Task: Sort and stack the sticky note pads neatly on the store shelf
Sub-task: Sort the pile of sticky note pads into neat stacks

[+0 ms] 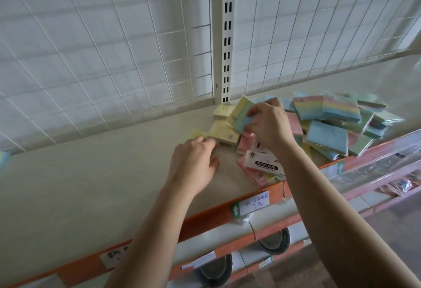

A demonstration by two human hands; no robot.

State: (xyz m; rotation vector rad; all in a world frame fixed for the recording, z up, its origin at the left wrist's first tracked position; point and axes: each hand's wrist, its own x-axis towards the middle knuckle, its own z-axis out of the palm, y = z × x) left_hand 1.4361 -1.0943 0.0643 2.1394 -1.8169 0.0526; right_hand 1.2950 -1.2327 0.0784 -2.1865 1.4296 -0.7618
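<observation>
Pastel yellow-and-blue wrapped sticky note pad is pinched by the right hand, tilted, just above the jumbled heap of pastel pads. Left hand is relaxed and grips nothing, fingertips at the loose pale yellow paper pads. Best move, I'd say: steady the yellows with the left hand, match colours, square edges flat on the cream shelf board.
</observation>
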